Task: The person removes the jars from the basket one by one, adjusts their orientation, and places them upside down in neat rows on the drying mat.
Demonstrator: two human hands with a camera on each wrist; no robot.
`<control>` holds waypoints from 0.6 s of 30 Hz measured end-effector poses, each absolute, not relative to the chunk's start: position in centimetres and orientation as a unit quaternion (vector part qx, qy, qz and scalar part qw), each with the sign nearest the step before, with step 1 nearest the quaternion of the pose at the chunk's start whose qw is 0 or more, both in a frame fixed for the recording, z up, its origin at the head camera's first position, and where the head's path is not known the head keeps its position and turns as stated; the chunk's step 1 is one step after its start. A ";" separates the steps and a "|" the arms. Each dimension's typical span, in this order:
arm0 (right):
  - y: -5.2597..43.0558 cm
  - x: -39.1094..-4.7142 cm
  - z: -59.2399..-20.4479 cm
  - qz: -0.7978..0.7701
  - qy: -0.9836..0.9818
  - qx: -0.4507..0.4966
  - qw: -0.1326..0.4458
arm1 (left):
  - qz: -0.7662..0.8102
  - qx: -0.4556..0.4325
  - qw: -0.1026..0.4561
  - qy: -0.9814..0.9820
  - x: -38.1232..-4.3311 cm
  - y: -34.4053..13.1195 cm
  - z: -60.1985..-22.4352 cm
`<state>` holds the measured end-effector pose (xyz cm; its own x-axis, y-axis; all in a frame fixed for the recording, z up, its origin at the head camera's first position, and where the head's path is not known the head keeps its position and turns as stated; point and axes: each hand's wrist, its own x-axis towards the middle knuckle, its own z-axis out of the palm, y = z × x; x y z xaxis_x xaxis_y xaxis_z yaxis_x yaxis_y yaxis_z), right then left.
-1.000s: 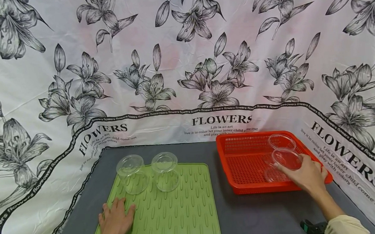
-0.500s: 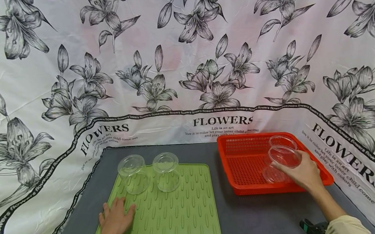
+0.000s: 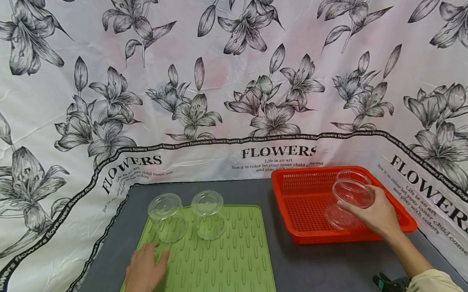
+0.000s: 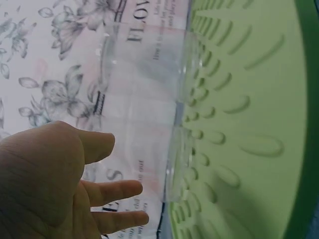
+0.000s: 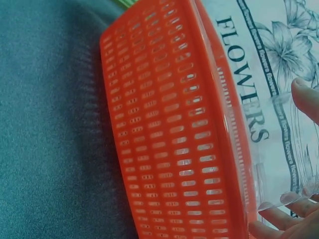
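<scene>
In the head view, my right hand (image 3: 379, 212) grips a clear plastic cup (image 3: 353, 193) by its side, above the right part of the red basket (image 3: 311, 238). Behind it, another clear cup (image 3: 358, 175) shows partly in the basket. My left hand (image 3: 145, 270) is over the left side of a green ridged mat (image 3: 227, 277), its fingers spread and holding nothing. Two clear cups stand at the mat's back left, one at the left (image 3: 170, 225) and one beside it (image 3: 209, 222). Both also appear, faintly, past the left fingers (image 4: 117, 191) in the left wrist view.
A dark grey tabletop (image 3: 304, 272) lies under the mat and basket. White flower-printed cloth (image 3: 202, 161) hangs behind and along both sides. A small black-and-green device (image 3: 390, 284) is beside the right forearm. The basket's perforated wall (image 5: 169, 119) fills much of the right wrist view.
My right hand has raised and tilted the held cup slightly, shifting it a little left. My left hand's fingers have shifted slightly on or above the mat. The cups on the mat stay put.
</scene>
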<state>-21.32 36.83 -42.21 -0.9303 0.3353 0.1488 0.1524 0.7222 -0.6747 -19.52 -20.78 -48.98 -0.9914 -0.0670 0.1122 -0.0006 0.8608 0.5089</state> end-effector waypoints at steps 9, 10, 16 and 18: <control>36.3 -20.9 -41.8 0.356 -0.914 -0.117 0.157 | -0.287 -0.016 0.072 -0.955 -19.0 -19.0 -47.5; 36.2 -20.9 -41.7 0.356 -0.913 -0.116 0.159 | -0.288 -0.017 0.070 -0.955 -19.0 -18.8 -47.5; 35.8 -20.7 -41.1 0.364 -0.911 -0.108 0.161 | -0.285 -0.012 0.066 -0.956 -18.9 -18.0 -46.9; 35.7 -20.6 -40.9 0.368 -0.910 -0.104 0.161 | -0.286 -0.010 0.067 -0.956 -18.9 -17.9 -46.6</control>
<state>-20.57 35.68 -40.86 -0.9265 0.3071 0.2175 0.0698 0.7083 -0.7025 -18.86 -17.86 -46.58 -0.9908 -0.0199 0.1340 0.0569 0.8366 0.5449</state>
